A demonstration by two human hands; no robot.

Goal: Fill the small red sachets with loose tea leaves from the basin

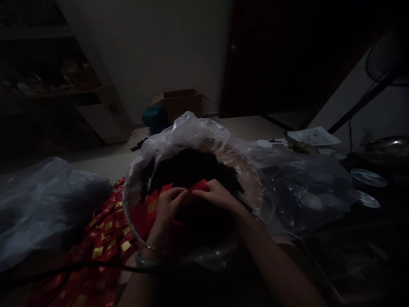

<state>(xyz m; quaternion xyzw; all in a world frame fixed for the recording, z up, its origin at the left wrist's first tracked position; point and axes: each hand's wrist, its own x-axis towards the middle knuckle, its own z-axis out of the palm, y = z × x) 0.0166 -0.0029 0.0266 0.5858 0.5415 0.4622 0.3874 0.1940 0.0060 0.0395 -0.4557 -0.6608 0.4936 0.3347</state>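
left hand (168,204): nearly closed, thumb and fingertips pinched at the left end of a red packet (198,186). right hand (219,195): thumb on top, fingers curled under, gripping the packet's right end. packet sits between the two hands, over the round container (125,209).

edges: container's pale rim curves down along the left hand's outer side; far rim, draped in crinkled clear plastic (191,128), rises ahead of both hands. room to move above the dark heap (191,164), just beyond the fingertips; floor (96,160) farther out, ahead-left.

materials: heap matte, loose, fine-grained, rounded; too dim to identify. flat packet with gold patch (152,205) just left of the left hand, inside the rim. outside it, farther left, a pile of red packets (108,226), small, rectangular, glossy, gold-marked. cloudy plastic bag (47,196) beyond these. right of the right hand: sheer, wrinkled plastic (306,192). well ahead: open cardboard box (182,103), square-edged.
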